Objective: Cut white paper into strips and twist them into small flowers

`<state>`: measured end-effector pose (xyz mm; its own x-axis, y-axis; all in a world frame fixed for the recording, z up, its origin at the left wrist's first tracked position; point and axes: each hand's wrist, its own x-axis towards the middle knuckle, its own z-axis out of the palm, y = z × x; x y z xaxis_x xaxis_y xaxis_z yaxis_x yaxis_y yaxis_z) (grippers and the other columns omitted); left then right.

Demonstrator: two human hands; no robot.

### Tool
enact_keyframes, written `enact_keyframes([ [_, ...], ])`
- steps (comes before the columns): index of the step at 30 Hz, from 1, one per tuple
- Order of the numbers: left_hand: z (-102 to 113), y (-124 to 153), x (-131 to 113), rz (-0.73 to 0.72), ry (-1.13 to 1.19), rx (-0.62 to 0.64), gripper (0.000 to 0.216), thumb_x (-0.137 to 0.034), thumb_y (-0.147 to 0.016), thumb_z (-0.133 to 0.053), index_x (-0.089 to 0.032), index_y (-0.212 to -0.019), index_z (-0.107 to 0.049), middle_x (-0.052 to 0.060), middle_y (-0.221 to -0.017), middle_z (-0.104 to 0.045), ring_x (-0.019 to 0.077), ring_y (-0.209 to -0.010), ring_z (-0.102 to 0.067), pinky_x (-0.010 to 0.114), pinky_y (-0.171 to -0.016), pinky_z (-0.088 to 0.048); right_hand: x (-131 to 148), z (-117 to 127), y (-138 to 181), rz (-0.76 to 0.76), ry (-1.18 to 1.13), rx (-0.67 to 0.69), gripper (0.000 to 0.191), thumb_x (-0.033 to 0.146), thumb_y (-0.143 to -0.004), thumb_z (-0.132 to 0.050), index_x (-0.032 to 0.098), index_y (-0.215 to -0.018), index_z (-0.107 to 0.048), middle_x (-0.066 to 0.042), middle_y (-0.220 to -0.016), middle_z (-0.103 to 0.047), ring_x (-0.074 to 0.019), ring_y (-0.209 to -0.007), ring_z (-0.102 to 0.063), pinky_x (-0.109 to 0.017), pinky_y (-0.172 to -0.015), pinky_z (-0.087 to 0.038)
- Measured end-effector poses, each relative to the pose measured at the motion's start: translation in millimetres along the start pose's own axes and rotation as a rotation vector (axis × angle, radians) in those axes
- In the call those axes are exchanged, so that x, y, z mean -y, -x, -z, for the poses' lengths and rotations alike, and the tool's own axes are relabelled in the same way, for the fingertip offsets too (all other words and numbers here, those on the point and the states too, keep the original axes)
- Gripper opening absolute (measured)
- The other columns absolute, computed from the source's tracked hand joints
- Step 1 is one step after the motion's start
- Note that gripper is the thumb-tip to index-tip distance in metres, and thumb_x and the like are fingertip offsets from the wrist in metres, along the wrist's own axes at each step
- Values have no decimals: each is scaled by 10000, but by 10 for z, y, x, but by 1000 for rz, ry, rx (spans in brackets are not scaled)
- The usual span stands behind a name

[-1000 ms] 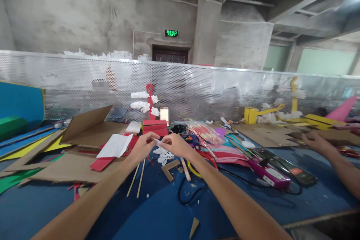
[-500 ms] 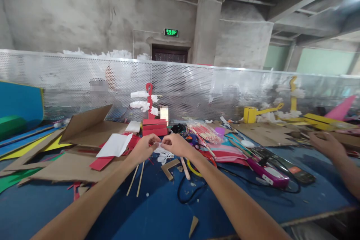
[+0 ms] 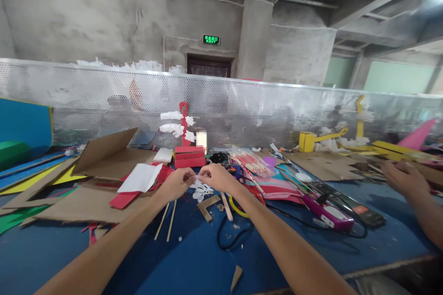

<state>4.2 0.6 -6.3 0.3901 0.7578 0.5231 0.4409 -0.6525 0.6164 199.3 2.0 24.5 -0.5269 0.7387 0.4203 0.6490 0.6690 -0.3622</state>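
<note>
Left fingers: thumb and forefinger of the left hand (image 3: 178, 182) are pinched shut on a small white paper scrap (image 3: 196, 179).
Right fingers: the right hand (image 3: 216, 176) pinches the same scrap from the other side, its fingertips nearly meeting the left ones.
Paper scrap: held just above the blue table (image 3: 194, 262), between the two hands, mostly hidden by the fingers.
Below the hands: a heap of white paper cuttings (image 3: 201, 190), a cardboard corner piece (image 3: 208, 207) and two thin wooden sticks (image 3: 166, 221).
Behind the hands: a red stand (image 3: 188, 156) with white paper tufts on its post.
Left side: a white sheet (image 3: 140, 178) lying on red card, cardboard sheets (image 3: 104, 152) beyond.
Right side: a purple tool (image 3: 328, 217) with a black cable (image 3: 231, 237), and a bag of sticks (image 3: 251, 161).
Far right: another person's hand (image 3: 403, 177) rests on cardboard, well apart.
</note>
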Motion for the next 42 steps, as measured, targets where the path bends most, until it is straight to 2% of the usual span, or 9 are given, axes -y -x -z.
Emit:
enact_keyframes([
  [3, 4, -12, 24, 16, 5, -2, 213, -347, -805, -539, -165, -786, -647, 29, -682, -652, 159, -610, -573, 234, -555, -402, 32, 9, 16, 3, -21, 5, 235, 387, -802, -596, 177, -885, -662, -29, -720, -660, -138, -641, -572, -217, -578, -349],
  [7, -21, -36, 67, 54, 90, 36, 212, -338, -793, -550, -144, -762, -630, 6, -627, -606, 131, -548, -513, 220, -517, -364, 99, 19, 34, 93, -16, 23, 430, 373, -690, -718, 215, -1051, -546, -11, -871, -650, -153, -738, -576, -222, -644, -363],
  [10, -44, -49, 83, 67, 180, 93, 212, -333, -786, -559, -130, -785, -623, -6, -631, -576, 116, -545, -482, 217, -529, -362, 122, 6, 29, 200, 10, 46, 352, 257, -690, -714, 216, -991, -537, -10, -921, -629, -160, -816, -571, -226, -706, -365],
  [13, -53, -54, 78, 70, 218, 123, 214, -330, -773, -576, -122, -804, -619, -3, -663, -568, 115, -580, -479, 220, -560, -369, 120, -12, 20, 245, 21, 59, 271, 191, -705, -687, 206, -932, -538, -6, -902, -624, -158, -829, -570, -222, -727, -360],
  [21, -26, -58, 114, 134, 189, 88, 240, -357, -741, -588, -118, -732, -606, -23, -605, -524, 105, -547, -441, 214, -530, -324, 94, 2, 26, 226, 30, 48, 208, 173, -757, -648, 206, -944, -564, -20, -921, -635, -169, -847, -581, -227, -729, -357],
  [28, 16, -63, 104, 191, 192, 108, 232, -336, -717, -579, -115, -733, -648, 2, -636, -586, 124, -574, -481, 226, -556, -348, 80, 4, 13, 247, 60, 14, 107, 146, -783, -616, 199, -876, -610, -22, -874, -628, -160, -830, -580, -232, -752, -363],
  [34, 7, -66, 94, 237, 262, 114, 249, -361, -701, -610, -117, -741, -639, -13, -614, -564, 114, -557, -459, 223, -551, -332, 59, -12, 2, 267, 74, 38, 193, 121, -728, -665, 193, -899, -611, -23, -897, -613, -155, -813, -573, -230, -741, -370],
  [39, 14, -48, 34, 256, 291, 125, 280, -394, -688, -635, -116, -720, -630, -17, -601, -548, 110, -553, -452, 223, -551, -319, 64, -11, -8, 279, 84, 3, 167, 66, -739, -624, 180, -860, -637, -24, -878, -620, -148, -807, -576, -229, -752, -373],
  [42, 26, -41, -10, 261, 295, 129, 286, -402, -690, -629, -117, -709, -632, -10, -602, -555, 116, -558, -467, 227, -553, -322, 85, 12, 2, 275, 87, -21, 133, 94, -765, -621, 181, -859, -657, -22, -858, -638, -141, -780, -582, -221, -729, -376],
])
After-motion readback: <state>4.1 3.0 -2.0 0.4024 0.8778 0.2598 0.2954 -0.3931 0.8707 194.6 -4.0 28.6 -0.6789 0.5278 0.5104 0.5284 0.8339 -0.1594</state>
